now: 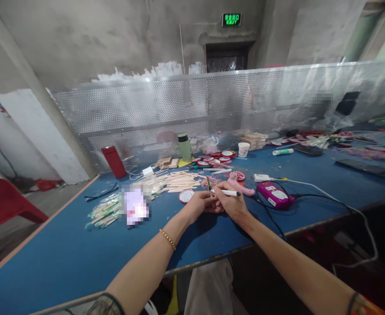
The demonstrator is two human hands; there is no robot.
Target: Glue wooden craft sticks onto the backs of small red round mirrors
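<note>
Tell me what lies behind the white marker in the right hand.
Beyond the white marker and the right hand lies a pink tool, with a round red piece near its far end. Whatever the hand and marker directly cover cannot be seen.

"Is it bright?"

"Kind of gray. The sign (232, 20) glows green, and the metal fence (140, 109) shines."

"Any shadows?"

"A soft one on the table (64, 262) below the hands (233, 206). Under the table it's dark."

"Is it clear?"

"The edges look stretched, and blocky squares cover two spots."
</note>
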